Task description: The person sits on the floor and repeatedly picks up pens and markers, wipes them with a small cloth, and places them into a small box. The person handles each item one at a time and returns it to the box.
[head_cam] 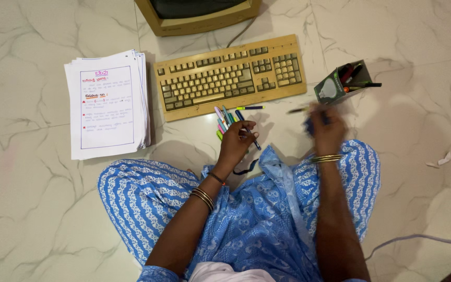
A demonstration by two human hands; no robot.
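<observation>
Head view: a person sits cross-legged on a pale marbled floor [37,209], blue-and-white patterned cloth over both knees, looking down at both hands.
Left hand: the left hand [237,140] rests just beyond the left knee, fingers curled shut around a fanned bunch of coloured pens [224,119]; their tips point away from the body toward the keyboard.
Bunch of pens: pink, green, teal and blue barrels show above the knuckles, and one dark pen sticks out to the right of the fist.
Right hand: the right hand [325,128] is raised near the pen box and blurred; something blue shows at its left edge, and a thin dark pen [298,110] juts out to its left. Whether the fingers pinch that pen or are only curled cannot be told.
Pen box: a small grey-green cardboard box [331,87] leans just beyond the right hand, open end to the right, red, green and black pens poking out.
Loose pen: a slim blue-and-yellow pen [250,108] lies on the floor between the keyboard and the hands.
Keyboard: a yellowed beige computer keyboard [230,75] lies slanted in front of the person, with the base of a beige monitor [199,15] behind it.
Papers: a stack of white handwritten sheets [106,104] lies left of the keyboard, well apart from both hands.
Wrists: gold bangles ring both wrists.
</observation>
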